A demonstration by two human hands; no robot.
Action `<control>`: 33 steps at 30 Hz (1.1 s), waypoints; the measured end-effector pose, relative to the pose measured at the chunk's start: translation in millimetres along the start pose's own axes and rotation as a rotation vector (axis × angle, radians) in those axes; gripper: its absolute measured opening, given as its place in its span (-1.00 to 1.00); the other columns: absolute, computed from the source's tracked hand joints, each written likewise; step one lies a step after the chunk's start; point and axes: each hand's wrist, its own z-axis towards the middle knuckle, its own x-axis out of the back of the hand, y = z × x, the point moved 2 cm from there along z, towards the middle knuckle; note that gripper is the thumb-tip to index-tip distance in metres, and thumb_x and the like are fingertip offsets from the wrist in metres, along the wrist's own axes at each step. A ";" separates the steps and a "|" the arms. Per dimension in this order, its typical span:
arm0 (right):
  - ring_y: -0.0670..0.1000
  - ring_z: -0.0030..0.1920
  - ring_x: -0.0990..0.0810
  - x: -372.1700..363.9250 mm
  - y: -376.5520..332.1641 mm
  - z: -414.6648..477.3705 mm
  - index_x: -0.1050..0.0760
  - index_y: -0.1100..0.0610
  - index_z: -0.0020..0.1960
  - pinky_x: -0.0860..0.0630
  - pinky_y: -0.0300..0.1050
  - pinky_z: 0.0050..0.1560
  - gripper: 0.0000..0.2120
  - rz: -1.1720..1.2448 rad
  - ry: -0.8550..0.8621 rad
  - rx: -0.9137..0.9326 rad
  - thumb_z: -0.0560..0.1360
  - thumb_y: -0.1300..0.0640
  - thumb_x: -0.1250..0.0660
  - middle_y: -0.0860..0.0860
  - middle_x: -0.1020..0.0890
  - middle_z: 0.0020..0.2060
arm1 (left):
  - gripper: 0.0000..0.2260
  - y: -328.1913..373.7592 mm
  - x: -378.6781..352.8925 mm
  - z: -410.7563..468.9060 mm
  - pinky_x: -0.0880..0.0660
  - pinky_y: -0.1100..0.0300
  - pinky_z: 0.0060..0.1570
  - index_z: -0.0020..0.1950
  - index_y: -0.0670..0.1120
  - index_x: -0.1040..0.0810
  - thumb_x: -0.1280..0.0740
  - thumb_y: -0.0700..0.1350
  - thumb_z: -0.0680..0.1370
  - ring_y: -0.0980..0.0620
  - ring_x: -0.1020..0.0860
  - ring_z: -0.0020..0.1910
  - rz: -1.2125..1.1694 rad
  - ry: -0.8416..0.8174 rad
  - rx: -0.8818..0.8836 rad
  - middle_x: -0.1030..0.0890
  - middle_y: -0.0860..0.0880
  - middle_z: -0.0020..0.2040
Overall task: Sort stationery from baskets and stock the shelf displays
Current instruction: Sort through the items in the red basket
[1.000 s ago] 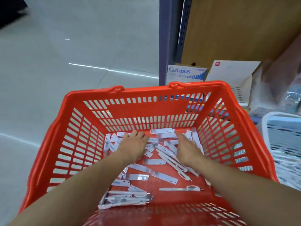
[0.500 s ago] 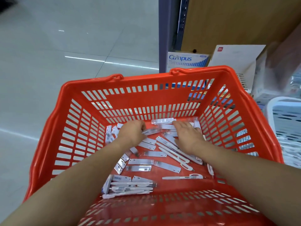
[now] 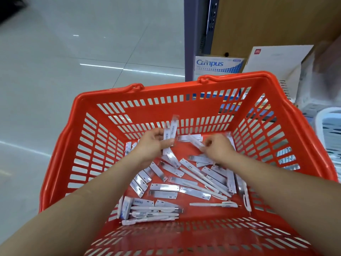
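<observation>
Several white pens [image 3: 151, 213] lie bunched at the near left of the floor of the red basket [image 3: 166, 88], and a single pen [image 3: 212, 204] lies crosswise to their right. Farther in, flat white packets [image 3: 164, 187] and more pens are scattered over the middle of the basket floor, many overlapping. Both forearms reach in over the near wall. Beyond the scatter, the left hand [image 3: 151, 145] is raised off the floor, its fingers curled round a few slim packets [image 3: 170, 133] that stand nearly upright. The right hand [image 3: 217, 146], just to the right of it, pinches one blurred clear packet [image 3: 195, 142] whose free end points toward the left hand. Past the far wall stand a Campus pack [image 3: 217, 65] and a white box [image 3: 276, 58] on the shelf, beside a grey shelf post [image 3: 191, 37]. A white basket [image 3: 328, 130] sits at the right edge. Pale floor tiles [image 3: 73, 61] stretch away on the left.
</observation>
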 end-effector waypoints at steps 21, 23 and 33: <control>0.09 -0.12 -0.64 1.8 -24.1 -30.2 -0.53 0.18 0.04 -0.60 0.01 -0.26 -0.93 1.159 -0.148 -0.255 0.58 0.21 -0.30 0.12 -0.64 -0.13 | -0.50 11.4 -38.1 -25.0 -0.62 -0.06 -0.02 0.19 0.10 -0.47 -0.45 -0.39 0.43 -0.09 -0.64 0.00 0.204 -0.011 -0.081 -0.58 -0.07 0.04; 0.11 -0.12 -0.60 3.0 -19.7 -30.7 -0.52 0.17 0.04 -0.59 0.05 -0.25 -0.92 1.175 -0.136 -0.336 0.58 0.17 -0.31 0.12 -0.59 -0.12 | -0.57 12.6 -32.6 -23.7 -0.59 -0.12 0.08 0.12 0.05 -0.50 -0.43 -0.42 0.43 -0.20 -0.64 0.04 0.079 -0.011 -0.046 -0.60 -0.11 -0.02; -0.06 -0.48 -0.52 6.6 -8.3 -44.5 -0.50 0.16 0.11 -0.37 -0.33 -0.64 -0.81 1.268 -0.477 -0.442 0.60 0.06 -0.27 0.10 -0.59 -0.33 | -0.55 19.1 -53.9 -5.5 -0.51 0.12 0.03 0.21 -0.03 -0.51 -0.52 -0.30 0.40 0.06 -0.60 -0.16 -0.019 -0.029 -0.175 -0.63 -0.01 -0.10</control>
